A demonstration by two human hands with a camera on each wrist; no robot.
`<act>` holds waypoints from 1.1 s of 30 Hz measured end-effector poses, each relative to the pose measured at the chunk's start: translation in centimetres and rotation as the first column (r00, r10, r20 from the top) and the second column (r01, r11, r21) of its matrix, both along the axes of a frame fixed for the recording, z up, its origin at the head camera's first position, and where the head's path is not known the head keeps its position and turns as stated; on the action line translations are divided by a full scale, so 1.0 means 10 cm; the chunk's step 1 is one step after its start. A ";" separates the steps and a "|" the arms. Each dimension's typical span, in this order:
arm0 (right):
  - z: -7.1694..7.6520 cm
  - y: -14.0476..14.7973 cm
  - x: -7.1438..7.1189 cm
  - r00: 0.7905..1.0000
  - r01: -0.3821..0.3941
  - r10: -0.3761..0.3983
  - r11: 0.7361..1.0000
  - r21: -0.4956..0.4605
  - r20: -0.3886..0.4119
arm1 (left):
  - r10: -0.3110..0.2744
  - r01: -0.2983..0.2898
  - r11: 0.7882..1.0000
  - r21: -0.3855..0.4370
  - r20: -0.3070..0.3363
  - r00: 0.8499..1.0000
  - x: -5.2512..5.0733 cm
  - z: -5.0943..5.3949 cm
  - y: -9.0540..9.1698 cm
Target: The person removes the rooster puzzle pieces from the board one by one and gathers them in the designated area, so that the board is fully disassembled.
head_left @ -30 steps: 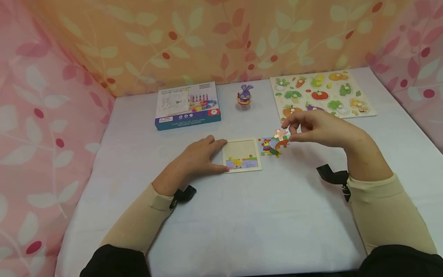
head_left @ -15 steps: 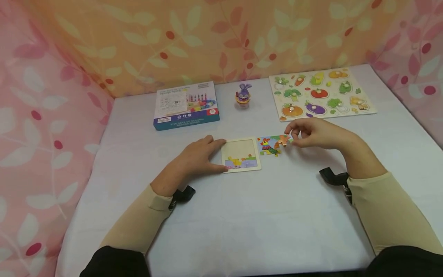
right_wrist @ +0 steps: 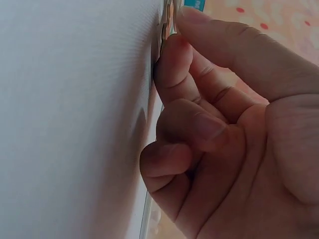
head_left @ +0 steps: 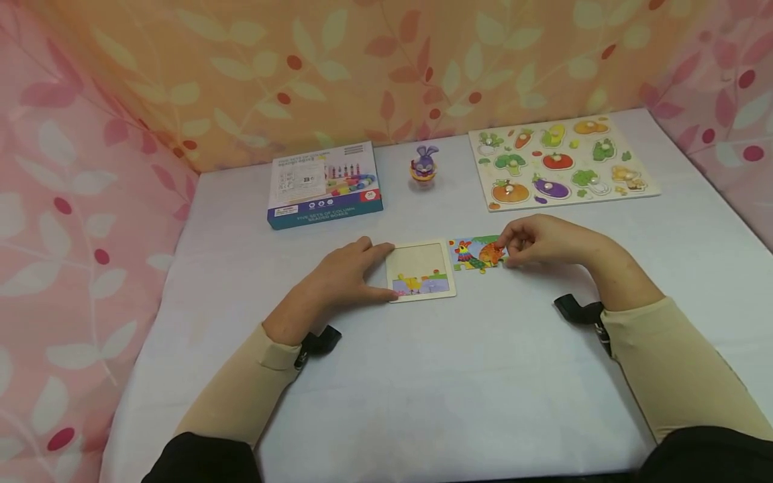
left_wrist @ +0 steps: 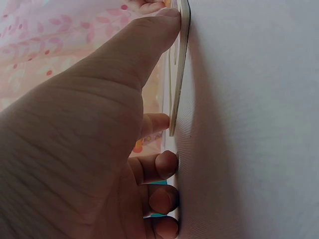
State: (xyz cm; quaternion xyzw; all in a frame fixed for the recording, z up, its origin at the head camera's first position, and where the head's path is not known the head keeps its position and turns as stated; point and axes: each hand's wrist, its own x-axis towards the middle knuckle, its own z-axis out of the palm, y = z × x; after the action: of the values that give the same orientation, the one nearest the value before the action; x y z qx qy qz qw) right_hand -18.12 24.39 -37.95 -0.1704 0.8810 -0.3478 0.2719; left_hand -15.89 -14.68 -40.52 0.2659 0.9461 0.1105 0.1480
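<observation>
At the middle of the table lies a small wooden puzzle tray (head_left: 453, 268), with a strip of picture pieces along its lower part. My left hand (head_left: 347, 272) rests at its left side, thumb and index finger extended onto the two left corners. In the left wrist view that thumb (left_wrist: 159, 25) presses on the tray's rim. Joined jigsaw pieces (head_left: 468, 253) with a rooster picture lie just right of the tray. My right hand (head_left: 546, 241) pinches an orange puzzle piece (head_left: 491, 253) at their right side; its fingertips hide part of it.
Behind the hands stand a flat bead-set box (head_left: 326, 184) at the left and a purple rabbit figure (head_left: 424, 168). A vegetable peg puzzle board (head_left: 561, 164) lies at the back right. Patterned cloth (head_left: 338, 80) hangs behind and at both sides.
My right hand has lowered the orange puzzle piece, which now sits flat against the rooster pieces and lines up with their picture. The left hand and the tray have stayed in place.
</observation>
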 end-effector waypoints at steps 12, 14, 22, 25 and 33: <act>-0.01 -0.06 0.01 0.994 -0.016 0.027 0.995 0.103 -0.108 | 0.009 -0.009 1.000 -0.009 -0.001 1.000 0.00 -0.01 -0.01; 0.00 -0.07 0.02 0.987 -0.022 0.045 0.988 0.150 -0.154 | 0.008 -0.008 1.000 -0.009 -0.002 1.000 0.00 -0.01 -0.01; 0.07 -0.11 0.06 0.976 -0.013 0.061 0.974 0.225 -0.208 | 0.008 -0.008 1.000 -0.003 -0.001 1.000 0.00 -0.02 -0.01; 0.06 -0.10 0.06 0.975 0.005 0.044 0.976 0.219 -0.217 | 0.004 -0.004 1.000 -0.002 -0.005 1.000 0.00 -0.03 -0.01; 0.04 -0.10 0.05 0.973 0.009 0.039 0.978 0.209 -0.227 | 0.005 -0.005 1.000 0.010 0.001 1.000 0.00 -0.02 0.00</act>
State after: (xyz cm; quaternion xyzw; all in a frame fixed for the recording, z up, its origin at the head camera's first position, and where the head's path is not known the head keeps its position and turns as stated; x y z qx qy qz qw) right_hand -17.60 23.44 -37.52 -0.1867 0.9368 -0.2293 0.1872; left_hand -15.90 -14.72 -40.74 0.2644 0.9461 0.1156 0.1469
